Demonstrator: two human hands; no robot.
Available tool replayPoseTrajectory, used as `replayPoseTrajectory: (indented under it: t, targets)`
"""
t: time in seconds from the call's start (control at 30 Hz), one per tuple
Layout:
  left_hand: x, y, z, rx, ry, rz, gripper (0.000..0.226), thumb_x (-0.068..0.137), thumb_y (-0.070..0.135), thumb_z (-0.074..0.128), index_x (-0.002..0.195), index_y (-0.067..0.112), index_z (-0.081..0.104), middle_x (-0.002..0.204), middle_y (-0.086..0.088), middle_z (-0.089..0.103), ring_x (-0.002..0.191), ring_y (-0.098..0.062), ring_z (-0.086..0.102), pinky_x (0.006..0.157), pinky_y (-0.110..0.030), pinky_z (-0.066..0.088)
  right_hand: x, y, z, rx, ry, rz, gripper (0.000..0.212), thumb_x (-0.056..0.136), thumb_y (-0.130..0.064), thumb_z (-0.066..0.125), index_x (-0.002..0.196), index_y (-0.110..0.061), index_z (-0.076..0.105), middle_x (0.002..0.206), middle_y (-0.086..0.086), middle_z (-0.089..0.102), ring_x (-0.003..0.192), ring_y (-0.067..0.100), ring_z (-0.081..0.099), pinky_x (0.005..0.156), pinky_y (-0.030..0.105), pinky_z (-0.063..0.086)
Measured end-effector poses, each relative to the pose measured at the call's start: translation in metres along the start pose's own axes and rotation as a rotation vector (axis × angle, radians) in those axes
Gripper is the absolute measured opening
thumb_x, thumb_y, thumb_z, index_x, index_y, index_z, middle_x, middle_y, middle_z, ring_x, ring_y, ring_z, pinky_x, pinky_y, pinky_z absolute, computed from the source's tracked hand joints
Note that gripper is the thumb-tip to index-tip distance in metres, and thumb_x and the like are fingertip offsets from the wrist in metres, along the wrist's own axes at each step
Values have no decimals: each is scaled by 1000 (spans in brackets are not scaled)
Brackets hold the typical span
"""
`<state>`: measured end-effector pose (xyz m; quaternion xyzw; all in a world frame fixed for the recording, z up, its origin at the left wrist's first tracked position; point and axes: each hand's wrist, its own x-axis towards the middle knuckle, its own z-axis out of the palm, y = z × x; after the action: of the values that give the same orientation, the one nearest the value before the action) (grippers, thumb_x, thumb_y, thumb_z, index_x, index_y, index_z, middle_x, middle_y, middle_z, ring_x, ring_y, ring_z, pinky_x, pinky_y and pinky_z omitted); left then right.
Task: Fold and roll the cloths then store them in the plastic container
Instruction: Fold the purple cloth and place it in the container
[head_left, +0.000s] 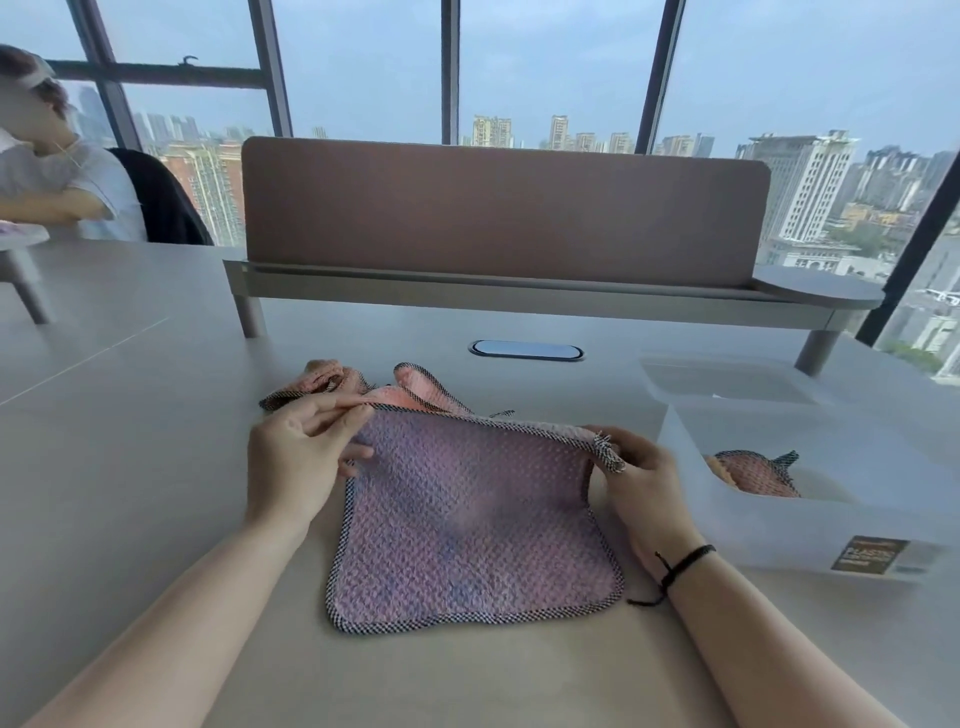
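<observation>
Nearest you, your two forearms reach in from the near edge of the desk (130, 415), the right one wearing a black cord bracelet (684, 561) at the wrist. Between them lies the pink waffle-weave cloth (467, 519) with its black-and-white checked border; it is roughly square, its near edge flat on the desk and running left to right, its far edge lifted slightly off the surface.

Your left hand (296, 457) pinches the far left corner of that cloth, thumb and forefinger closed on the border while the other fingers curl loosely underneath. Your right hand (639, 478) grips the far right corner, fingers curled round the frayed hem tag there. The held edge stretches straight between your hands, parallel to the near edge of the desk.

Just beyond that edge sits a crumpled heap of further pink cloths (363, 387), one corner standing up and pointing away from you.

To your right, near the right edge of the desk, is the translucent plastic container (779, 525) with a dark label on its near wall. Inside lies a rolled cloth (756, 473), its long axis running roughly left to right. The container's lid (727, 382) lies flat just behind it.

Farther back are an oval cable port (525, 349), a raised shelf with a brown divider panel (504, 208), and windows; another person (57, 182) sits at the far left.
</observation>
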<state>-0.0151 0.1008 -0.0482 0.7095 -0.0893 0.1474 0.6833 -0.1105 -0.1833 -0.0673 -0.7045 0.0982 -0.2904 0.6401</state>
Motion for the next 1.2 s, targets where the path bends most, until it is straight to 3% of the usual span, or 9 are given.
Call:
replayPoseTrajectory:
  t: [0.07, 0.17, 0.27, 0.47, 0.57, 0.8, 0.97, 1.1, 1.2]
  targets:
    - [-7, 2, -9, -30, -84, 2, 14, 79, 11, 78, 91, 16, 76, 82, -5, 78, 70, -22, 75, 55, -24, 59, -9, -3, -6, 8, -44, 4, 17, 93, 2, 60, 87, -6, 73, 47, -16, 58, 45, -6, 51, 48, 6, 37]
    - [-27, 3, -28, 77, -280, 37, 13, 67, 17, 80, 79, 22, 79, 80, -1, 79, 73, -10, 73, 70, -16, 57, -26, -3, -20, -38, -68, 40, 26, 94, 4, 56, 75, -8, 69, 44, -8, 50, 38, 1, 37, 42, 16, 29]
    - [-48, 3, -44, 127, -460, 57, 16, 62, 13, 80, 75, 22, 79, 80, -1, 79, 75, -8, 74, 76, -14, 54, -42, -7, -34, -67, -147, 103, 29, 89, 14, 51, 85, -6, 71, 54, 9, 62, 35, 16, 43, 37, 18, 29]
    - [-61, 0, -59, 149, -585, 55, 16, 63, 26, 92, 73, 24, 80, 83, -3, 79, 82, -14, 75, 79, -18, 57, -61, -16, -50, -125, -335, 112, 31, 82, 28, 50, 90, 4, 66, 52, 5, 61, 39, 8, 49, 41, 14, 34]
    - [-61, -1, -59, 194, -599, 63, 19, 59, 26, 95, 70, 25, 79, 83, -4, 78, 81, -16, 74, 81, -23, 58, -62, -17, -53, -250, -378, 65, 36, 77, 32, 53, 91, 2, 67, 57, -3, 66, 44, 0, 52, 47, 9, 37]
    - [-59, -5, -62, 202, -621, 112, 52, 52, 68, 83, 76, 23, 78, 83, -1, 77, 82, -17, 74, 79, -23, 57, -59, -9, -55, -458, -361, -30, 56, 65, 27, 56, 87, -22, 74, 84, -2, 76, 71, 0, 65, 68, 12, 48]
    - [-56, -5, -58, 164, -572, 119, 42, 65, 58, 78, 84, 20, 77, 70, 0, 74, 63, -13, 64, 63, -18, 50, -56, -8, -58, -463, -380, 48, 52, 80, 22, 51, 81, -25, 75, 74, -13, 73, 60, 5, 55, 59, 15, 41]
    - [-53, -11, -54, 265, -461, 108, 7, 80, 23, 81, 78, 27, 76, 60, 2, 68, 53, -7, 55, 56, -16, 44, -57, -13, -58, -460, -346, 99, 51, 83, 19, 47, 77, -23, 76, 71, -2, 72, 51, 11, 46, 49, 21, 35]
    - [-46, -16, -51, 480, -344, 241, 17, 81, 14, 78, 81, 32, 76, 72, 16, 69, 62, 3, 54, 61, -8, 40, -57, -15, -58, -422, -304, 157, 49, 85, 17, 45, 73, -19, 76, 63, 1, 66, 40, 11, 41, 40, 19, 31]
